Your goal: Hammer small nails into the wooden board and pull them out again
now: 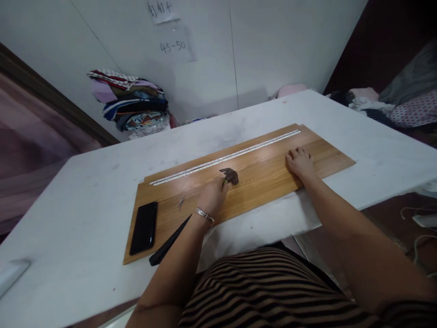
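My left hand (212,196) is wrapped round a claw hammer (231,176) close to its head. The hammer's black handle passes under my wrist and shows again at the lower left. Its rusty head is over a wooden board (269,193), just left of a short row of small dark dots (247,180), perhaps nails in the wood. My right hand (301,162) lies on the right part of the board with its fingers spread and nothing held. A few loose nails (180,203) lie on the board left of my left hand.
A black phone (144,228) rests on the board's left end. Two pale marked strips (225,157) run along the far side. The board is on a white table (85,200). Folded cloths (136,102) are stacked by the wall, beyond the table's far edge.
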A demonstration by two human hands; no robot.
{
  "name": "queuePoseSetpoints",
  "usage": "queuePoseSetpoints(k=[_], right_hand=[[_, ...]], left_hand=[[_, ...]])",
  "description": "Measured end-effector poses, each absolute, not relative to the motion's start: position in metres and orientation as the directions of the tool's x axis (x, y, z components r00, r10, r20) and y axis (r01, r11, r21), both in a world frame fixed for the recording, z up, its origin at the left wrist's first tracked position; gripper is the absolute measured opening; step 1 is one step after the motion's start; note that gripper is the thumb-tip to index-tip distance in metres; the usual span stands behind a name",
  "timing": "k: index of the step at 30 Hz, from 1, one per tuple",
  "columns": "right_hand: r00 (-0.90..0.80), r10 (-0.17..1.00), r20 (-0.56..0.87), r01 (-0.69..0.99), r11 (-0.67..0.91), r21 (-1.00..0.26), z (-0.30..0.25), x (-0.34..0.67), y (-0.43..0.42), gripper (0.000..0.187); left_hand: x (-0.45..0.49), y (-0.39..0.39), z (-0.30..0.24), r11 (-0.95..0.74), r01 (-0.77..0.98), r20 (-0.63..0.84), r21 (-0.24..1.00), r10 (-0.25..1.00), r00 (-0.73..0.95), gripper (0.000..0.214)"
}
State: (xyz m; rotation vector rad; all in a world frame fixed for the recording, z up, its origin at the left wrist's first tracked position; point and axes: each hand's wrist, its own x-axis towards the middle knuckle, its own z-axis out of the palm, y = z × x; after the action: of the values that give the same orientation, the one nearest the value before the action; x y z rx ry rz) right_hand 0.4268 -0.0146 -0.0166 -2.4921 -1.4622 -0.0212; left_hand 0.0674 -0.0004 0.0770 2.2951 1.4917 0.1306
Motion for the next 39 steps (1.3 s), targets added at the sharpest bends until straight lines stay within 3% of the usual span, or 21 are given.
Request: queuePoseSetpoints(k=[31, 39], right_hand=[[0.492, 0.857, 0.15, 0.862, -0.455, -0.224, -0.0206, 0.4295, -0.0133, 0.047], [0.495, 0.86, 0.127, 0.859, -0.463, -0.217, -0.0147, 0.4261, -0.0148, 0.048]], left_hand=[[0.0707, -0.0019, 0.0774, -0.383, 0.832, -0.096, 0.401, 0.886, 0.454, 0.024], [0.069, 0.0008, 0.0824, -0.361, 0.865, -0.111, 0.349, 0.9, 0.42, 0.026]])
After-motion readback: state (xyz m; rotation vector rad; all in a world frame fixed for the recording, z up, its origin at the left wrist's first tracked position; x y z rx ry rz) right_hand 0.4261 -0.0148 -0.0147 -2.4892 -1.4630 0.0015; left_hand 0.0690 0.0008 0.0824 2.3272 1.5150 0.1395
